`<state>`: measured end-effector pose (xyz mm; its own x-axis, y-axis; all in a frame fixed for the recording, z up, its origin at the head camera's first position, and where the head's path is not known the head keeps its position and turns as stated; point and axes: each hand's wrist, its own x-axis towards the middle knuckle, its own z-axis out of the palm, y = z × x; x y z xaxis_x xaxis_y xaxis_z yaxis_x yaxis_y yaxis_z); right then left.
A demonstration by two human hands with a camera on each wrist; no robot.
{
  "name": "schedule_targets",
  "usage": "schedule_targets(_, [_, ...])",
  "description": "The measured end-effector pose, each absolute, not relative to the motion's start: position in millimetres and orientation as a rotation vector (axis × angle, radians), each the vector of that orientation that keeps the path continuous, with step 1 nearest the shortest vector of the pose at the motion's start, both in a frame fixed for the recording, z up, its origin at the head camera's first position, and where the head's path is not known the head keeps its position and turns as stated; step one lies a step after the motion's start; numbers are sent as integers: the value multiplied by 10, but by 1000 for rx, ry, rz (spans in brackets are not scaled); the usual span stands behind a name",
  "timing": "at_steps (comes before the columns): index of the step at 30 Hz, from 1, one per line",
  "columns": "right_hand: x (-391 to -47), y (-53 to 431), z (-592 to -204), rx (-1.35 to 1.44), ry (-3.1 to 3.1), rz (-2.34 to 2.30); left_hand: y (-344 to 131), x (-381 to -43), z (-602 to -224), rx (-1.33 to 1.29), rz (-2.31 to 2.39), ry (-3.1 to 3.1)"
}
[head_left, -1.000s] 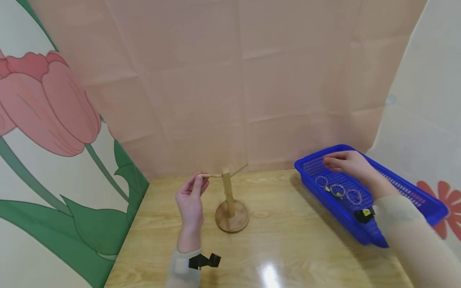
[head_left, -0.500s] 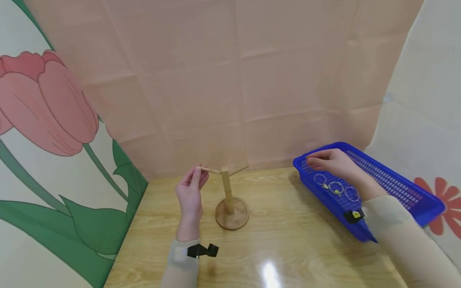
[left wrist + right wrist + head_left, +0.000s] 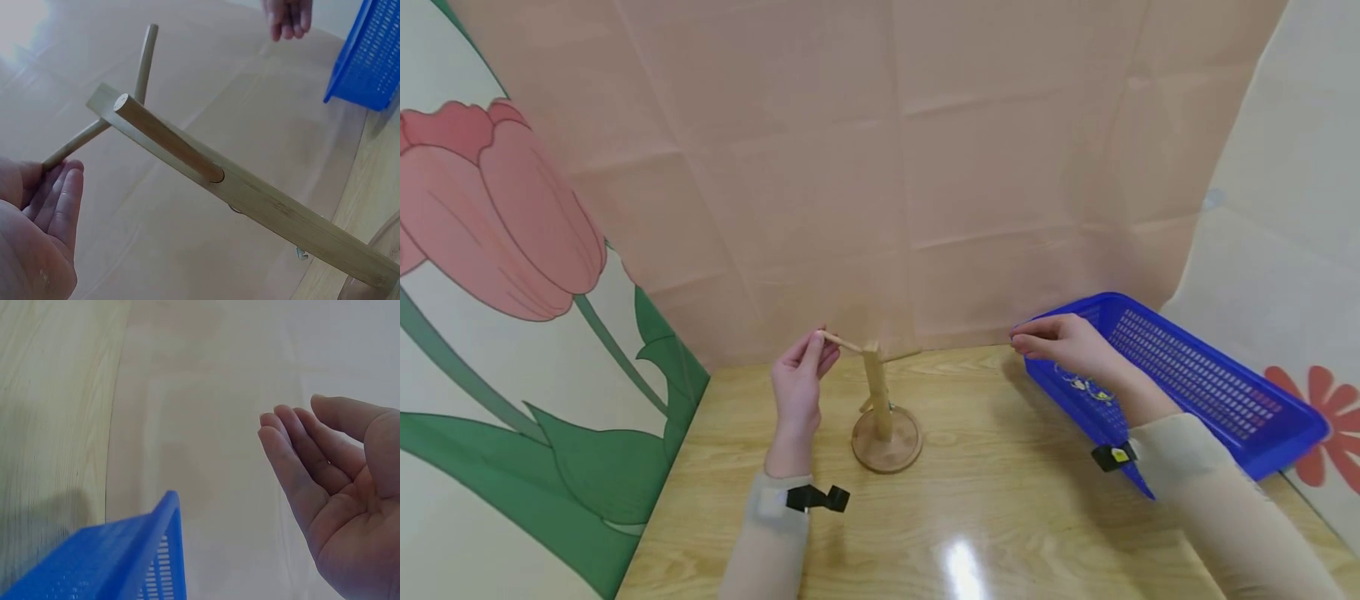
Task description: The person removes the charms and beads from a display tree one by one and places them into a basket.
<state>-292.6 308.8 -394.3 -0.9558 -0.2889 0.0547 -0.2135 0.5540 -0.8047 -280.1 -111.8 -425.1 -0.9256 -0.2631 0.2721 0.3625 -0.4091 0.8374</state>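
Observation:
A wooden rack (image 3: 877,392) with an upright post, side pegs and a round base stands on the table. My left hand (image 3: 797,383) pinches the end of one upper peg (image 3: 78,144) between thumb and fingers. Another peg (image 3: 169,137) juts toward the left wrist camera, lower on the post. A small shiny piece (image 3: 302,254) shows behind the post; its kind is unclear. My right hand (image 3: 1067,342) is over the near-left end of a blue basket (image 3: 1225,433), thumb and fingers apart in the right wrist view, holding nothing. Beaded bracelets (image 3: 1097,394) lie inside, partly covered by that hand.
The wooden table (image 3: 970,483) ends at a pinkish creased sheet (image 3: 820,208) behind the rack. A wall with a painted tulip (image 3: 505,217) borders the left side. Another wall with a red flower (image 3: 1318,425) is beyond the basket.
My right hand has moved left across the basket toward the rack. My left hand keeps its pinch on the peg, and the rack's pegs have turned, with a lower peg now showing behind the post.

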Motion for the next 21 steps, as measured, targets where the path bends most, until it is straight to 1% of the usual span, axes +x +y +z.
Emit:
schedule_targets(12, [-2847, 2914, -4030, -430, 2651, -1425, -1076, -2915, -4234, -119, -2377, -1423])
schedule_targets(21, [-2870, 2804, -4125, -422, 2577, -1490, -1068, -2966, -4211, -153, -2371, -1416])
